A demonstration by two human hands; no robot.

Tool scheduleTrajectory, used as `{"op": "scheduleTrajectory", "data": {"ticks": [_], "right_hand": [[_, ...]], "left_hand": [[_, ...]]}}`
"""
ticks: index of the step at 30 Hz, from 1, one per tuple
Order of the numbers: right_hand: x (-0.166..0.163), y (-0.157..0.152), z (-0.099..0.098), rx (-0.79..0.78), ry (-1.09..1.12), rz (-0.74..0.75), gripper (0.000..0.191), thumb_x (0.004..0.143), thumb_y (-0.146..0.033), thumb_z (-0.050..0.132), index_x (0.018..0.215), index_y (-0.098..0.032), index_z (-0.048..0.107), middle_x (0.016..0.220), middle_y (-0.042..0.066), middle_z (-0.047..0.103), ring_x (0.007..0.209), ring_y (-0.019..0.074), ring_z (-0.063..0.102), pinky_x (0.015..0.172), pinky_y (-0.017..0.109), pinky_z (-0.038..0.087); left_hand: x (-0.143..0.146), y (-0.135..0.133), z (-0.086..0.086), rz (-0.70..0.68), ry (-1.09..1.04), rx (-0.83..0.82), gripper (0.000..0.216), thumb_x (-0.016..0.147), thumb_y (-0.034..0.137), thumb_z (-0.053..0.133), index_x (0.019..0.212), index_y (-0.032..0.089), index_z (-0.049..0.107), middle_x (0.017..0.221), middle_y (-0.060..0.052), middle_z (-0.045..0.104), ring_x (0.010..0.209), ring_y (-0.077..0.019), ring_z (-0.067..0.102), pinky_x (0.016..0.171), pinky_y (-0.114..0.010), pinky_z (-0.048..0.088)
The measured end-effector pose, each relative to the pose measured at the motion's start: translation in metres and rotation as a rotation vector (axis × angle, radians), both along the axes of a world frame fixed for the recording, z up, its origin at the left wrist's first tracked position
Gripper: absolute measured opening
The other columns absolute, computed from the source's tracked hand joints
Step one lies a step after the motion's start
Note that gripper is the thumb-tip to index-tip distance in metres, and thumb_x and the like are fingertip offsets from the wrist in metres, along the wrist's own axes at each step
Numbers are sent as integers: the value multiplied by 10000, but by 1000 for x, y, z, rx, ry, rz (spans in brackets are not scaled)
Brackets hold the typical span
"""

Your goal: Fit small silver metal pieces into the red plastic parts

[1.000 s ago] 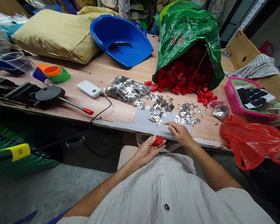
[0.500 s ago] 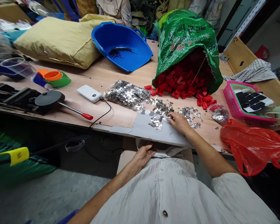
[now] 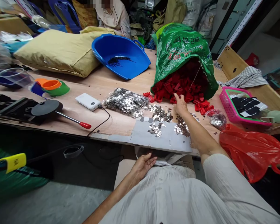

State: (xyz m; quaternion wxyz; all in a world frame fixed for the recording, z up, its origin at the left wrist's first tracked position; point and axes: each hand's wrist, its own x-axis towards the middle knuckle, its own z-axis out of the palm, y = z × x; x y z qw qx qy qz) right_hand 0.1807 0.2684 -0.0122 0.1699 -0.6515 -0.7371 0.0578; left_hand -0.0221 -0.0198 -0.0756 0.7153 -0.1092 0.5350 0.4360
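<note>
My right hand reaches over the table to the mouth of a green woven sack. Its thumb and fingers are spread at the front of a heap of red plastic pieces, with nothing visibly held. Small silvery metal pieces lie in loose piles beside and below that hand, some on a grey sheet. Below the table edge, my left hand rests near my lap, palm partly up and fingers stretched out. Whitish material lies close to its fingertips.
A clear bag of metal pieces lies beside a white power bank. Further left is a lever tool with a red grip. A blue basin, a pink basket and a red plastic bag surround the work area. A person sits opposite.
My right hand has moved from the metal pieces up to the red pieces, its fingers spreading. The left hand stays below the table edge. The view has tilted up slightly.
</note>
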Motion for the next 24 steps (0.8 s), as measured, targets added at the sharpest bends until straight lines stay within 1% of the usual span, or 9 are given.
{"op": "scheduleTrajectory", "data": {"ticks": [2, 5, 8, 11, 13, 16, 20, 22, 24], "right_hand": [[-2, 8, 1, -49, -57, 46, 625, 870, -148, 547, 1456, -280, 375, 1376, 161, 372, 1040, 267, 576, 878, 389, 459], [-3, 9, 2, -86, -96, 90, 471, 888, -172, 533, 1350, -265, 511, 1266, 146, 453, 967, 254, 592, 840, 376, 466], [4, 0, 2, -78, -93, 116, 397, 883, -181, 543, 1273, -251, 569, 1185, 120, 483, 913, 230, 597, 826, 355, 467], [15, -15, 0, -60, -54, 167, 373, 860, -182, 579, 1231, -227, 594, 1152, 108, 502, 940, 226, 586, 863, 347, 461], [22, -24, 0, -43, 15, 191, 341, 851, -199, 603, 1191, -217, 612, 1133, 101, 528, 982, 232, 575, 897, 352, 454], [30, -31, 4, -14, 165, 190, 226, 859, -190, 580, 1075, -210, 647, 1073, 83, 592, 985, 224, 576, 909, 359, 452], [35, -42, 20, 117, 370, 197, 140, 871, -169, 534, 948, -190, 650, 1000, 76, 654, 932, 212, 597, 876, 362, 466], [30, -58, 31, 136, 471, 225, 144, 888, -219, 538, 991, -192, 635, 982, 73, 663, 863, 202, 606, 803, 351, 491], [20, -86, 41, 15, 554, 314, 245, 897, -289, 564, 1130, -215, 586, 961, 55, 671, 732, 176, 597, 669, 317, 499]], "left_hand": [[0, 0, -1, 2, 4, 2, 164, 825, 49, 628, 785, 162, 515, 799, -77, 682, 700, -201, 733, 652, -289, 591], [-2, 0, -1, 4, 8, 8, 156, 837, 56, 619, 783, 159, 515, 793, -78, 690, 691, -196, 733, 637, -278, 586], [-3, -1, -2, 4, 11, 15, 149, 851, 61, 607, 787, 158, 513, 778, -72, 692, 687, -187, 732, 637, -270, 584], [-3, -1, -1, -2, 14, 24, 148, 852, 65, 610, 788, 157, 513, 769, -68, 695, 674, -181, 729, 623, -264, 578], [-1, -1, 0, -10, 15, 32, 150, 848, 73, 623, 787, 155, 513, 773, -74, 700, 673, -178, 726, 616, -260, 574], [1, -1, 3, -50, 18, 63, 134, 843, 101, 648, 801, 146, 528, 800, -89, 710, 686, -171, 720, 631, -260, 569], [2, -4, 13, -188, 15, 215, 103, 828, 160, 689, 875, 119, 608, 809, -77, 709, 706, -155, 710, 675, -251, 562], [0, -5, 22, -278, -13, 324, 153, 817, 210, 710, 903, 101, 647, 819, -84, 707, 731, -161, 710, 690, -242, 556], [-1, -4, 34, -327, -74, 417, 231, 816, 264, 716, 966, 95, 669, 871, -103, 712, 780, -182, 714, 712, -254, 559]]}}
